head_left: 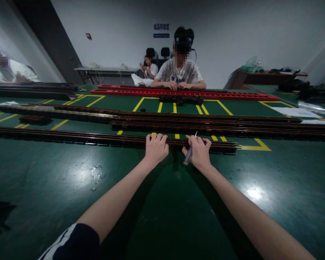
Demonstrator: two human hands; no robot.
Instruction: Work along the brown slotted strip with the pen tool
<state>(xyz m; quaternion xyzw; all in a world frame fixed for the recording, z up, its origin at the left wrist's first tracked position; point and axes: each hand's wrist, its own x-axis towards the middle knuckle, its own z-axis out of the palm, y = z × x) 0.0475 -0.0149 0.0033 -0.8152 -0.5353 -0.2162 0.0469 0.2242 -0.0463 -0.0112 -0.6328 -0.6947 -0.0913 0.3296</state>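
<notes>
Two grips: left grip (155,148) and right grip (199,151), both bare, side by side on the nearest rail (70,136).
Left grip: fingers curled over the rail's top, thumb on the near side, closed onto it.
Right grip: closed round a screwdriver (189,153), fingertips touching the rail.
Screwdriver: slim, bluish translucent handle; thin metal tip pointing up and away.
Nearest rail: long, narrow, dark brown and glossy, with ribbed blocks along it; lies flat across the counter (70,187), passing under both grips.
Counter: smooth green, glare patches, yellow painted lines.
Beyond: more dark rails (206,124), red slotted strips (233,95), a person (180,72) seated opposite.
</notes>
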